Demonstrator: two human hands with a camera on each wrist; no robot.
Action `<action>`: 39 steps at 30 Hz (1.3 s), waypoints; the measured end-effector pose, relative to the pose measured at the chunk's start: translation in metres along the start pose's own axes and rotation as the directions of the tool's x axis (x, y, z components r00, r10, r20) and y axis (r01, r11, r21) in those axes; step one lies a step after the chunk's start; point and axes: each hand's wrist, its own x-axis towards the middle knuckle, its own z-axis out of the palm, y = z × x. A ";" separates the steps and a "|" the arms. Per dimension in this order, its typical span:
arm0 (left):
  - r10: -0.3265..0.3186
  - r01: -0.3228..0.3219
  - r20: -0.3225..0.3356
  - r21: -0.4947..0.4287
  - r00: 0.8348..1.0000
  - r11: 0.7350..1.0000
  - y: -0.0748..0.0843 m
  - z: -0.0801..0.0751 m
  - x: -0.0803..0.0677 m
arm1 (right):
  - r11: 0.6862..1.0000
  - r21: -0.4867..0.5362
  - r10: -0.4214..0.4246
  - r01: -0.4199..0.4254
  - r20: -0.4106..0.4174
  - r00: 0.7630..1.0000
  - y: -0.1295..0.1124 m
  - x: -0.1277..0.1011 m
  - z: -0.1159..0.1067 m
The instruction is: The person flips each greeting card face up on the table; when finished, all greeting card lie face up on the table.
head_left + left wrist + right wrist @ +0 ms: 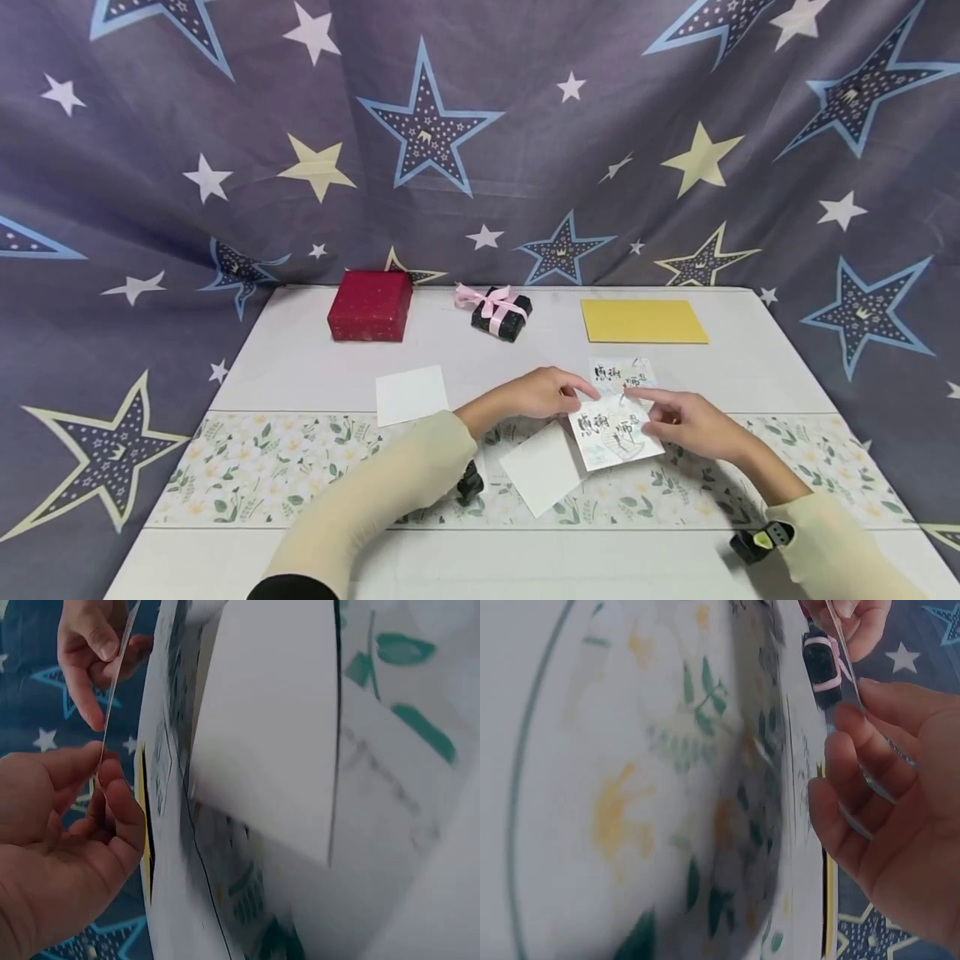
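A white card (617,450) with black brush-style characters and a pale drawing is held up between both hands. My left hand (542,392) pinches its upper left edge; the left wrist view shows the left hand (67,825) gripping the thin edge between thumb and fingers. On the opposite edge, my right hand (690,423) pinches the card, and the right wrist view shows the right hand (900,780) with thumb and index finger on it. A similar printed card (621,369) lies just behind. A blank white card (542,475) rests on the table below, partly covered in the head view.
Another blank white card (411,396) lies to the left. Along the back stand a dark red box (367,308) and a small black box (504,327) with a pink ribbon, with a yellow envelope-like sheet (645,322) at right. A floral strip (247,475) crosses the white table.
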 end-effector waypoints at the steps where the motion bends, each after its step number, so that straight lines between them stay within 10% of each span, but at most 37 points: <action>1: 0.009 -0.009 0.006 0.028 1.000 1.000 0.002 0.003 0.002 | 1.000 0.003 0.005 -0.005 0.009 1.000 0.002 -0.003 -0.001; 14: 0.121 -0.140 0.073 0.382 0.990 0.914 0.020 0.039 0.026 | 0.996 -0.044 0.074 -0.073 0.030 0.997 0.024 -0.032 -0.003; 39: 0.061 -0.053 0.007 0.609 0.998 0.792 0.021 0.055 0.045 | 0.957 -0.206 0.193 -0.203 -0.066 0.979 0.031 -0.030 0.003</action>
